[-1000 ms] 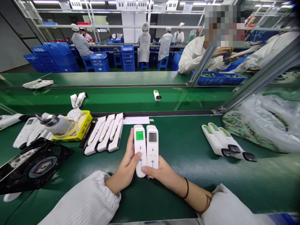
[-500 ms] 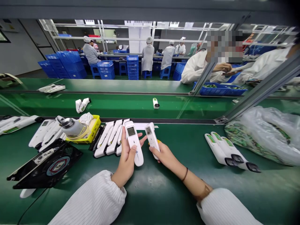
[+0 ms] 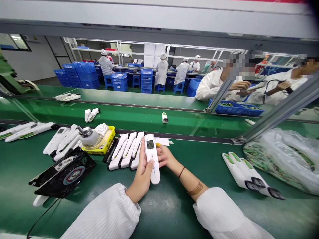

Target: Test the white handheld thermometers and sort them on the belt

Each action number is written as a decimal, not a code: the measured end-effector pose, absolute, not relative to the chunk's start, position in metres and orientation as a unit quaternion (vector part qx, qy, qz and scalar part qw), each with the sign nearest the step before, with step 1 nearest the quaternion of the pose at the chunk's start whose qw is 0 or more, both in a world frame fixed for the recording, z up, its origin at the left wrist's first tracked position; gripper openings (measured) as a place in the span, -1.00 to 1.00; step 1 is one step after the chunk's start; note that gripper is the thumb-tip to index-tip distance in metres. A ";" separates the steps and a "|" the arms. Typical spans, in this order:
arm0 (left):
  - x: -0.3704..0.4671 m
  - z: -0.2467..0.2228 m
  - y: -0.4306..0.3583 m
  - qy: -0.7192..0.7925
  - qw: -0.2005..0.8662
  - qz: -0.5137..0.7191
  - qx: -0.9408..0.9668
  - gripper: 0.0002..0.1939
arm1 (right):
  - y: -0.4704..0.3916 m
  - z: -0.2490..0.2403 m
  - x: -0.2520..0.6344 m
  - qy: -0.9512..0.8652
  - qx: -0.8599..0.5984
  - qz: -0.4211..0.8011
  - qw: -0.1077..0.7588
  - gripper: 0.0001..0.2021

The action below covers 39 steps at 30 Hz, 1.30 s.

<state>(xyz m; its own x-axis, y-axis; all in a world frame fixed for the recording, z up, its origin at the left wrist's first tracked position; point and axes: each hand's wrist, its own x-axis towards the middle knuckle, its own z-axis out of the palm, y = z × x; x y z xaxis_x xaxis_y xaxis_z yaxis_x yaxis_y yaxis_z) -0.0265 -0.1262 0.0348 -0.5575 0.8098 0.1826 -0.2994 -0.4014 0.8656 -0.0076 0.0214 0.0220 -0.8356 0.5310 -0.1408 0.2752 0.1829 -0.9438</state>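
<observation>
Across the lower part of the frame stretches a green worktable (image 3: 171,209), its surface bare at the bottom centre. At the right edge slumps a clear plastic bag (image 3: 286,159) holding small green pieces. At lower left, tilted black panels (image 3: 62,179) bear a round emblem. Left of centre lies a slanted row of white housings (image 3: 124,152) with black ends, and at centre right three white devices (image 3: 241,172) lie side by side, with green parts at their upper ends and black pieces at their lower ends. Just left of the row, a yellow basket (image 3: 109,142) holds a white bottle with a metal top and some white crumpled material.

In the middle of the frame, the left hand (image 3: 142,174) grips a white thermometer (image 3: 153,156), the thumb pressed on its front below the screen. The right hand (image 3: 167,155) is beside it, fingers loosely spread and pointing toward the thermometer's right edge; whether they touch it cannot be told. The thermometer is held nearly upright in the frame, above the table, its small grey display (image 3: 150,144) lit with dark segments facing the viewer.
</observation>
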 end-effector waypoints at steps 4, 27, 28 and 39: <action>-0.022 0.042 -0.128 0.338 0.409 0.793 0.300 -0.29 | 0.028 0.054 0.028 -0.769 -0.191 0.566 0.227 -0.60; -0.069 0.040 -0.125 0.671 0.166 0.646 0.323 -0.56 | 0.038 0.011 0.067 -0.754 -0.388 0.485 0.214 -0.71; -0.074 0.042 -0.123 0.690 0.140 0.615 0.354 -0.60 | 0.033 0.012 0.065 -0.752 -0.384 0.487 0.220 -0.72; -0.113 0.037 -0.073 0.800 0.013 0.212 0.562 -0.55 | -0.005 0.010 0.057 -0.818 -0.210 0.519 0.132 -0.88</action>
